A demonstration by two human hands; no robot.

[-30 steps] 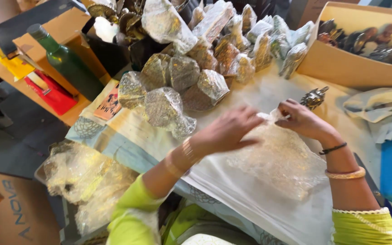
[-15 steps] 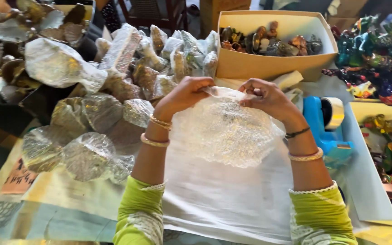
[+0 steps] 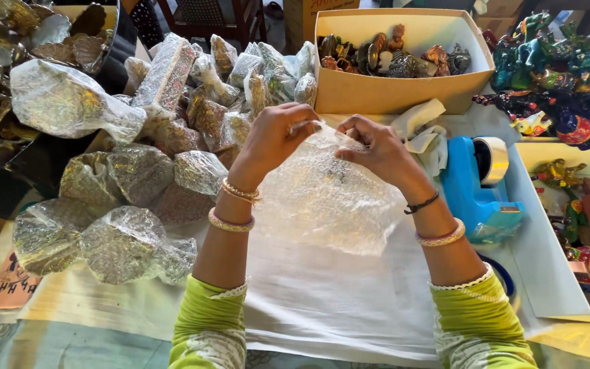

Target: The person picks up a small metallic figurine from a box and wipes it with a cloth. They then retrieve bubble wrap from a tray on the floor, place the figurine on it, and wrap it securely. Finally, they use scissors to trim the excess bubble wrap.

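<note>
Worktop (image 3: pixel 322 307): covered by white paper, bare just in front of the sleeves.
Bubble wrap (image 3: pixel 322 198): a sheet held up over the paper, something dark faintly showing inside.
Left hand (image 3: pixel 271 140): closed, pinching the sheet's top edge.
Right hand (image 3: pixel 373 147): closed on the same edge, close beside the left.
Risk: only the top is gripped, so whatever sits inside could slide out below.
Tape dispenser (image 3: pixel 476 184): blue, just right; a swinging forearm could knock it.
Wrapped bundles (image 3: pixel 124 198): heaped left, easily toppled.
Cardboard box (image 3: pixel 397 92): farthest, holding small figurines.

Bright, even daylight with soft shadows; glare glints off the bubble wrap (image 3: pixel 326 198), and the corners look slightly stretched, perhaps lens distortion.
</note>
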